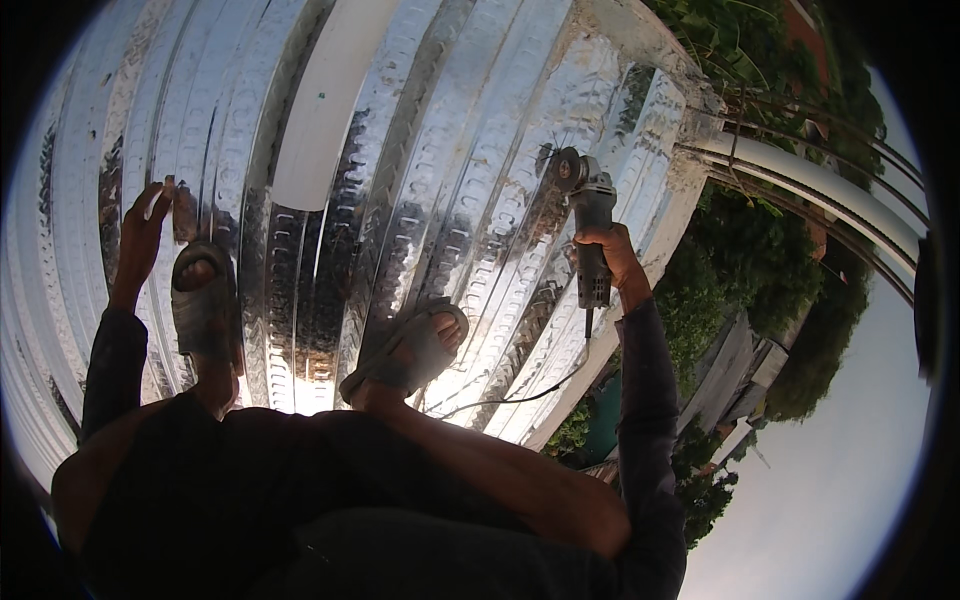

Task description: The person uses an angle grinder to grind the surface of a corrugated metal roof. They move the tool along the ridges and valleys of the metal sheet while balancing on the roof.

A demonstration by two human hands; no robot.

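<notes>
A: Where's the grinder [594, 225]?
B: Over the metal deck [420, 140], near its right edge, just in from the concrete border [668, 222]. Its head points toward the deck's far edge.

A: How does it look?
B: Dark, slim body, silvery-grey gear head, and a round, dark disc [568, 170] with a paler centre. A black cord [540, 394] leaves the rear end and curves back toward the right sandal [425, 345].

A: Is the disc touching the deck?
B: I can't tell; a small dark patch shows right beside it.

A: Any label or writing?
B: The body is too small and shadowed to read anything.

A: And the fingers?
B: The right hand [612, 248] is wrapped firmly round the body. The left hand [145, 225] reaches low toward the deck's left side, ahead of the left sandal [203, 305], thumb and fingertips close together; whether they pinch something, I can't tell.
</notes>
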